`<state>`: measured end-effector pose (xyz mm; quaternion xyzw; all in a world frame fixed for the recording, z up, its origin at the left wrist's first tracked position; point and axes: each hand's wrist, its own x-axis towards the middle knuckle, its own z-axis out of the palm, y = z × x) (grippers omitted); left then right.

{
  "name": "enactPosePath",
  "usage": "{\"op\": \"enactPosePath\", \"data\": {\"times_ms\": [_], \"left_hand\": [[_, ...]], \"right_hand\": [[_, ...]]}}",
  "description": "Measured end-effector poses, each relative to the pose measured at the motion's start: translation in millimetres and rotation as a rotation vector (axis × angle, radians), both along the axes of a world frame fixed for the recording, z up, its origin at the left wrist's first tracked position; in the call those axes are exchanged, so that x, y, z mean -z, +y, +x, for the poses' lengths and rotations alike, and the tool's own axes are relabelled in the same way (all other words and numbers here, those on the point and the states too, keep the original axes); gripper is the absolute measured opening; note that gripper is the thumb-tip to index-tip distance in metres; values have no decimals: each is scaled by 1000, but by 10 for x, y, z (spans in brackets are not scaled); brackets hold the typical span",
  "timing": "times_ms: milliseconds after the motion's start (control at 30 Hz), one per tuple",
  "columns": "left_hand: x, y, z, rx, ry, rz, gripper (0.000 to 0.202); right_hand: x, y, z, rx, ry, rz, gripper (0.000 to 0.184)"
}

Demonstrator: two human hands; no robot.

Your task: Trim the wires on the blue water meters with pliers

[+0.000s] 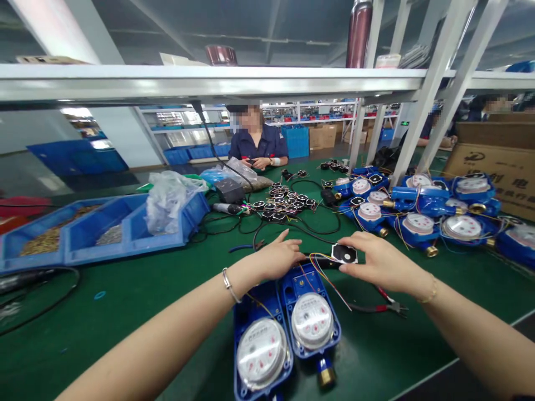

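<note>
Two blue water meters (pixel 310 323) (pixel 261 351) with white round dials lie side by side in front of me, their upper compartments uncovered. My right hand (pixel 378 259) pinches a small black square module (pixel 344 254) with a white edge between thumb and fingers. Thin coloured wires (pixel 330 281) trail from the module over the right meter. My left hand (pixel 278 256) is over the top end of the meters, fingers stretched out and apart; its fingertips are near the wires, and contact cannot be made out. Red-handled pliers (pixel 390 306) lie beyond my right wrist.
Blue bins (pixel 96 239) with small metal parts and a plastic bag stand at the left. Several black modules (pixel 284 203) lie mid-table among cables. Several wired blue meters (pixel 418 223) are piled at the right, beside a cardboard box (pixel 493 172). A co-worker (pixel 259 145) sits opposite, below a shelf (pixel 209 81).
</note>
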<state>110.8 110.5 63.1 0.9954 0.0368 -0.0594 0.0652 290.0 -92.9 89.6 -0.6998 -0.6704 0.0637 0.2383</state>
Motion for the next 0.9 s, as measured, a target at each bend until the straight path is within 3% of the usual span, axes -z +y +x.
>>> {"op": "enactPosePath", "data": {"times_ms": [167,367,600,767,900], "left_hand": [[-211,-168,-10,-141,8,-142,23],[-486,-656,-207,-289,-14,-566,37],[-475,-1015,-302,-447,-133,-802,37],[-524,-1381,-458,-483,-167,-965,37],[-347,-1647,-544,-543,-217,-1209,36]], "right_hand": [[109,-80,8,24,28,7,37],[116,-110,-80,-12,76,37,36],[-8,-162,-153,-65,132,91,40],[42,-155,-128,-122,187,98,43],[167,-90,-159,-212,250,68,45]]}}
